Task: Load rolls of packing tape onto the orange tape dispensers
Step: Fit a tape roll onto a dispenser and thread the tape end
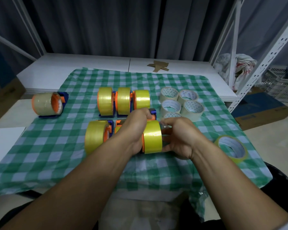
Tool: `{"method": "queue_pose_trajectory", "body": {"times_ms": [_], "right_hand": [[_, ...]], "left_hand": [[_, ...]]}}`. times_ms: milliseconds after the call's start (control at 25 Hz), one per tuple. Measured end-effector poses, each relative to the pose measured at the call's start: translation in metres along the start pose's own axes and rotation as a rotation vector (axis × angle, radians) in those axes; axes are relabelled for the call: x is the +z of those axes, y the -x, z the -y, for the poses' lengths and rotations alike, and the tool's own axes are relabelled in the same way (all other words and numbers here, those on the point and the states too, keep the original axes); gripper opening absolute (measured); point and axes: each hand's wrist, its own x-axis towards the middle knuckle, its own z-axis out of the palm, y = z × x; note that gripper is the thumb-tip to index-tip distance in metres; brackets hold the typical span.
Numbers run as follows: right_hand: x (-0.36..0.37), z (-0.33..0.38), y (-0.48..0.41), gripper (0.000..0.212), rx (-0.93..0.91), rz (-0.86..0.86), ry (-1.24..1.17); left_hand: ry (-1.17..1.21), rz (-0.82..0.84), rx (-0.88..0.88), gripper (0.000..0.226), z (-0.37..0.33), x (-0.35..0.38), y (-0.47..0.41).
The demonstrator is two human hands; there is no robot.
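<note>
— Head camera, left edge first: what sits there?
— A pale-taped dispenser (47, 103) at the edge of the checked cloth (45, 146). Toward the centre there is a back row of three loaded dispensers (123, 101), and nearer the lower frame one more loaded dispenser (96, 136).
— And the hands?
— Mid-frame, the left hand (136, 127) has its fingers curled round the orange dispenser (152, 112). The yellow roll (152, 136) sits on it, between both hands.
— The other one?
— The right hand (179, 136) grips the roll's right face, thumb low, fingertips curled at its top edge. It is blurred, so I cannot tell any finer pinch.
— Further right?
— Five clear rolls (181, 103) clustered in the upper right of the cloth, and a loose yellow roll (231, 148) lower right.
</note>
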Motion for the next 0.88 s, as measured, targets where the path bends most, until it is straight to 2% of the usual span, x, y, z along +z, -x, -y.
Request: {"method": "queue_pose_trajectory", "body": {"times_ms": [80, 280, 440, 480, 600, 760, 880], "right_hand": [[0.004, -0.002, -0.001, 0.017, 0.018, -0.019, -0.014], [0.008, -0.007, -0.008, 0.017, 0.038, -0.074, -0.041], [0.012, -0.012, -0.011, 0.017, 0.051, -0.122, -0.03], [0.013, -0.013, -0.011, 0.017, 0.052, -0.135, -0.032], [0.014, -0.015, -0.013, 0.019, 0.046, -0.164, -0.04], [0.014, -0.016, -0.013, 0.017, 0.04, -0.194, -0.03], [0.014, -0.015, -0.012, 0.019, 0.031, -0.207, -0.05]], "left_hand": [[-0.011, -0.046, 0.011, 0.025, 0.001, 0.0, -0.002], [-0.077, -0.041, -0.009, 0.02, 0.003, 0.002, -0.006], [-0.12, -0.012, -0.023, 0.06, 0.013, -0.001, -0.022], [-0.151, -0.019, -0.023, 0.06, 0.012, 0.0, -0.02], [-0.217, -0.025, 0.009, 0.022, 0.009, 0.004, -0.007], [-0.258, -0.066, 0.026, 0.028, 0.012, 0.004, -0.007], [-0.301, -0.033, 0.052, 0.03, 0.011, 0.002, -0.003]]}}
